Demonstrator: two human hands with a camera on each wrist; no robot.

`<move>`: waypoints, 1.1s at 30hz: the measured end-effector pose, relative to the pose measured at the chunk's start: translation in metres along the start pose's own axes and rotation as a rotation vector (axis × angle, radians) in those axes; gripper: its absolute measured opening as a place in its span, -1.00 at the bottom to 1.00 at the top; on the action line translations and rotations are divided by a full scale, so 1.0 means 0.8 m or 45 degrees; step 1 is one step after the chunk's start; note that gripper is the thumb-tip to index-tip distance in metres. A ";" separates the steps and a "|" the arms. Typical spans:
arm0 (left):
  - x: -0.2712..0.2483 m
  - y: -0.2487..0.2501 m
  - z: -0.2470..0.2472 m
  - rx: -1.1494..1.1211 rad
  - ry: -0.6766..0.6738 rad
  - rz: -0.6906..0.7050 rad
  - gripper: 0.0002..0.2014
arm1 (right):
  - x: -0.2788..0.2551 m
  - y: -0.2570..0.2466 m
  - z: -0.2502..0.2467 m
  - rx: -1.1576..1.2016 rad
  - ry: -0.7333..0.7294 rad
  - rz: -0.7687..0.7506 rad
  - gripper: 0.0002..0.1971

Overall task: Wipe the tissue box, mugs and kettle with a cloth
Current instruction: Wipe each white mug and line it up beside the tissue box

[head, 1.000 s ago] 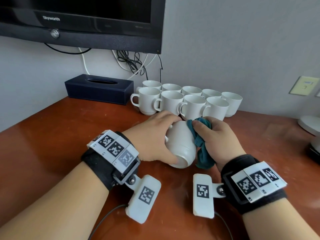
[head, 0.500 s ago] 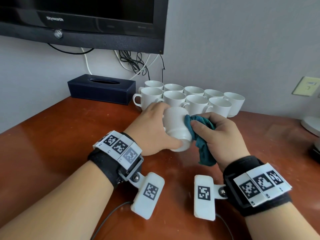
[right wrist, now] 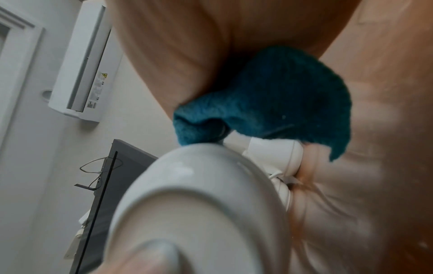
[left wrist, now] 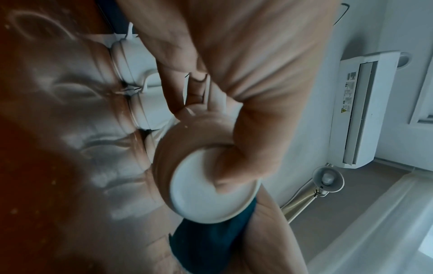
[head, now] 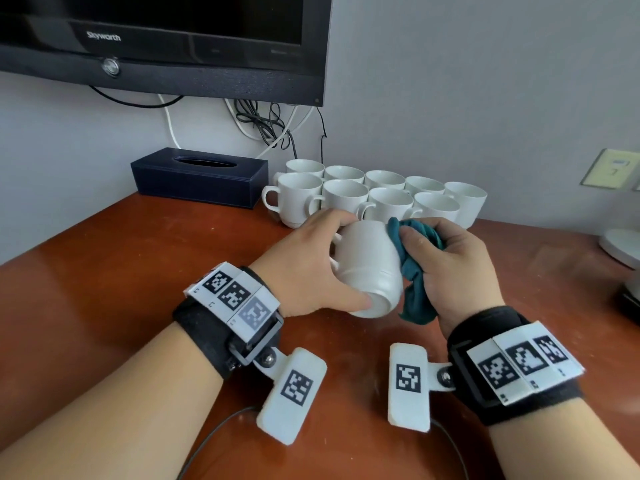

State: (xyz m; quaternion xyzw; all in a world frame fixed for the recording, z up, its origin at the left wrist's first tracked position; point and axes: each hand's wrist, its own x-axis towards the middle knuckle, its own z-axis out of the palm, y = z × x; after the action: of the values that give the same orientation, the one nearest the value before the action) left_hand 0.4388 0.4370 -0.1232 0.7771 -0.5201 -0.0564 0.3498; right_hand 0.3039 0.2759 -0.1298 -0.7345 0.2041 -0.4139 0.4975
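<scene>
My left hand (head: 311,265) grips a white mug (head: 367,268) tipped on its side above the table, base toward me; its thumb lies on the mug's base (left wrist: 211,194). My right hand (head: 450,268) holds a bunched teal cloth (head: 414,268) against the mug's right side (right wrist: 199,194); the cloth (right wrist: 269,100) is wadded in the palm. Several more white mugs (head: 346,194) stand in two rows behind the hands. A dark blue tissue box (head: 199,176) sits at the back left against the wall. No kettle is plainly in view.
The reddish-brown table (head: 104,271) runs to the wall. A black TV (head: 166,39) hangs above with cables (head: 266,123) dangling behind the mugs. A white round base (head: 621,242) and a dark object (head: 630,299) sit at the right edge. A wall socket (head: 609,168) is at right.
Both hands and the mug have shifted slightly away from me and back, with the cloth rubbing along the mug's right side. The mug has stayed tipped, held in the left hand.
</scene>
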 end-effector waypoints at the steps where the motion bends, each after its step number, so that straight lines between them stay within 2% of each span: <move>1: 0.000 0.000 -0.001 -0.028 0.016 -0.008 -0.06 | 0.000 0.002 0.001 -0.012 0.002 0.016 -0.89; 6: 0.004 -0.007 -0.006 -0.129 0.200 -0.106 -0.09 | -0.005 0.001 0.008 0.037 -0.107 0.031 -0.83; 9: 0.006 -0.013 -0.005 -0.129 0.255 -0.160 -0.10 | -0.011 -0.001 0.013 0.055 -0.188 -0.022 -0.92; 12: 0.004 -0.012 -0.004 -0.124 0.201 -0.132 -0.07 | -0.010 -0.002 0.015 0.070 -0.178 -0.045 -0.93; 18: 0.001 -0.005 -0.001 -0.113 0.039 -0.019 -0.05 | -0.002 0.003 0.007 0.090 -0.042 -0.015 -0.90; 22: 0.002 -0.007 -0.004 -0.124 0.099 -0.045 -0.08 | -0.001 0.006 0.008 0.032 -0.069 0.023 -0.87; 28: 0.005 -0.014 -0.006 -0.131 0.238 -0.141 -0.09 | -0.005 0.007 0.010 0.028 -0.215 0.083 -0.84; 33: 0.002 -0.009 -0.004 -0.114 0.067 -0.068 -0.07 | -0.002 0.007 0.007 0.064 -0.119 0.062 -0.88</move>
State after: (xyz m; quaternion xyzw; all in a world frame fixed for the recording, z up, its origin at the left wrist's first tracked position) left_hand 0.4464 0.4390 -0.1251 0.7756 -0.4867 -0.0684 0.3961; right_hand 0.3083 0.2781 -0.1366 -0.7351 0.1882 -0.3719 0.5347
